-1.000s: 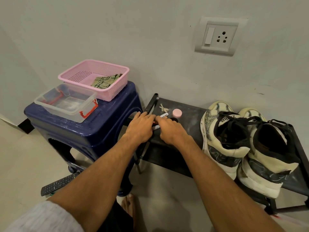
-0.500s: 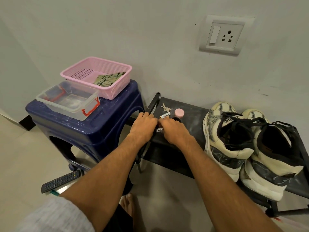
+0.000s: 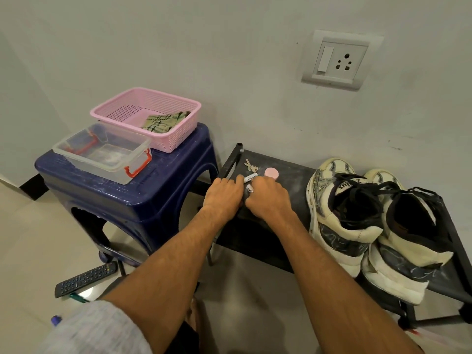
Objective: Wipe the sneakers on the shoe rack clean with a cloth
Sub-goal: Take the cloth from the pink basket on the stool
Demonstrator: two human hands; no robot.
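Change: Both hands have crept slightly forward on the shelf since a second ago, and the left fingertips now come right up to the labelled tube they earlier stopped short of.
Left hand point(image 3: 224, 199): palm down on the left edge of the shoe rack point(image 3: 293, 172), fingers laid fairly flat and pointing at the wall, holding nothing that shows.
Right hand point(image 3: 268, 199): knuckles up just beside the left hand and almost touching it; its fingers curl under out of sight, so I cannot tell whether they grip anything.
Sneakers point(image 3: 339, 208): a cream and dark pair with black laces on the same shelf, to the right of the right hand, apart from it and untouched.
Cloth point(image 3: 161, 121): green patterned, folded in the pink basket point(image 3: 178, 141), ahead of and left of the left hand, well apart from both hands.
Small items: a labelled white tube point(image 3: 250, 178) lies at the left fingertips; a second tube point(image 3: 249, 190) pokes out between the two hands; keys point(image 3: 250, 166) and a pink cap point(image 3: 271, 172) lie just beyond the fingers.
Stool point(image 3: 163, 200): dark blue, left of the left hand, carrying the basket and a clear box point(image 3: 84, 159) with red clasps.
Floor: a remote point(image 3: 85, 278) lies below the stool, left of the left forearm.
Wall: a socket plate point(image 3: 339, 60) sits above, beyond the right hand.
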